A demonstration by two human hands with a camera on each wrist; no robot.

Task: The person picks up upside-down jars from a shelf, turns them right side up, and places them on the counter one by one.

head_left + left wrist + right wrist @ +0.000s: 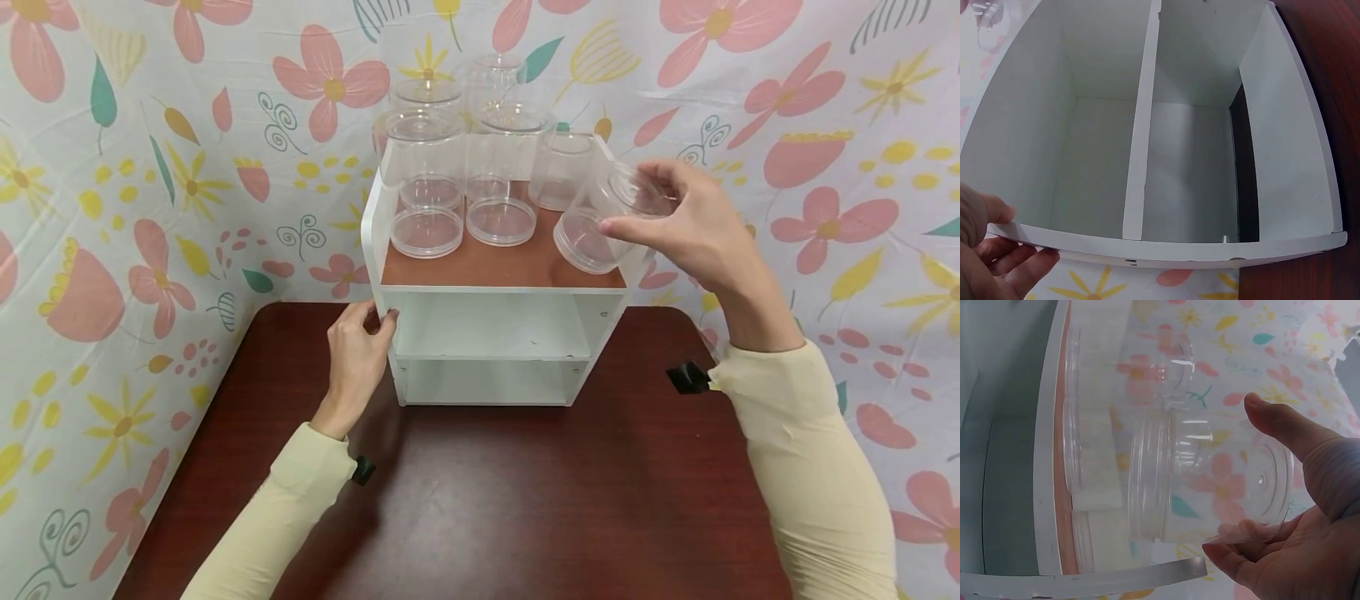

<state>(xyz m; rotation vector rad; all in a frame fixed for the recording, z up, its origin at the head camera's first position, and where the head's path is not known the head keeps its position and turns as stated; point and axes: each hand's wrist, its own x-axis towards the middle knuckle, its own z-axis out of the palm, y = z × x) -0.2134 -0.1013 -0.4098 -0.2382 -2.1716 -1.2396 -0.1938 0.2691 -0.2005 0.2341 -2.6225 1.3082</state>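
My right hand [701, 221] holds a clear plastic jar [587, 237] over the front right of the small white shelf unit's [491, 325] brown top. The jar tilts, its wide ridged end down, with thumb and fingers around the other end. In the right wrist view the jar [1210, 475] shows as see-through and without contents, close beside other jars. My left hand [356, 354] grips the front edge of the unit's left side panel, the thumb inside and fingers outside, as the left wrist view shows.
Several clear jars [501, 218] stand on the brown top, some rising higher at the back. Raised side walls flank them. Two white compartments [1097, 162] lie below. The unit stands on a dark red-brown table [487, 500], with floral cloth [150, 250] behind and beside it.
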